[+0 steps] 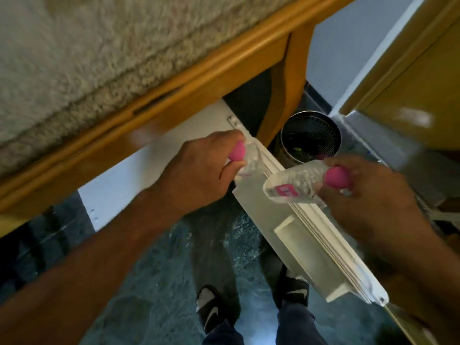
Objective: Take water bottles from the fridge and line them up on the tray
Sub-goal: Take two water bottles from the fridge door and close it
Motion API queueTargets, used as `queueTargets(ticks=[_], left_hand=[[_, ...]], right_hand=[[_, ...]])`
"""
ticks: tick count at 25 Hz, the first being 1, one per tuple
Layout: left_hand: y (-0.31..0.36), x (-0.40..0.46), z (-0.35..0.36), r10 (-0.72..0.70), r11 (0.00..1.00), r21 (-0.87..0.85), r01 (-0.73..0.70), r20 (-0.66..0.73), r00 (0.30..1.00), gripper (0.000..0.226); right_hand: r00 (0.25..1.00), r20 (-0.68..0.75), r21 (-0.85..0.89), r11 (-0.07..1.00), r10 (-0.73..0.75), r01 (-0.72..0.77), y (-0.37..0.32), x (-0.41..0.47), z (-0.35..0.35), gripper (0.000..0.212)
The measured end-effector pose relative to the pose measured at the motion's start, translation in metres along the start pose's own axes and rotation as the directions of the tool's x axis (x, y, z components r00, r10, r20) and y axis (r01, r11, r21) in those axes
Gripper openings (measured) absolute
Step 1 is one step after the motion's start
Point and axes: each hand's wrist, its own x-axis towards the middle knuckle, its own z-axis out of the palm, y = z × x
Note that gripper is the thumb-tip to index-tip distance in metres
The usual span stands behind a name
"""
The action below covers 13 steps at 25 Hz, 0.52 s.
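Note:
My left hand (199, 170) grips a clear water bottle (251, 158) by its pink cap, the bottle pointing away and down over the fridge. My right hand (368, 195) holds a second clear bottle (293, 185) near its pink cap; it lies almost level, base pointing left, pink label showing. Both bottles hang above the white open fridge door (311, 240), whose edge and door shelf run diagonally to the lower right. The white fridge top (149, 168) sits under a wooden counter. No tray is in view.
A wooden counter edge (174, 85) with a speckled stone top crosses the upper left. A round metal mesh bin (311, 138) stands on the floor behind the fridge door. Wooden cabinets fill the right. My feet in dark sandals (211, 310) stand on a dark green floor.

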Motion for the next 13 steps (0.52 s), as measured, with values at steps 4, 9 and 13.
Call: queueTargets(ticks=[4, 9, 13], left_hand=[[0.034, 0.061, 0.022, -0.018, 0.999, -0.031, 0.020, 0.051, 0.999, 0.034], [0.035, 0.087, 0.102, 0.051, 0.980, 0.155, -0.121, 0.395, 0.917, 0.043], [0.033, 0.078, 0.126, 0.082, 0.979, 0.130, -0.155, 0.446, 0.891, 0.053]], right_hand=[[0.995, -0.087, -0.101, 0.994, 0.042, -0.051, 0.033, 0.019, -0.035, 0.036], [0.959, 0.060, -0.130, 0.954, 0.278, -0.268, 0.105, 0.028, 0.016, 0.035], [0.923, 0.142, -0.123, 0.932, 0.357, -0.341, 0.136, -0.006, 0.057, 0.021]])
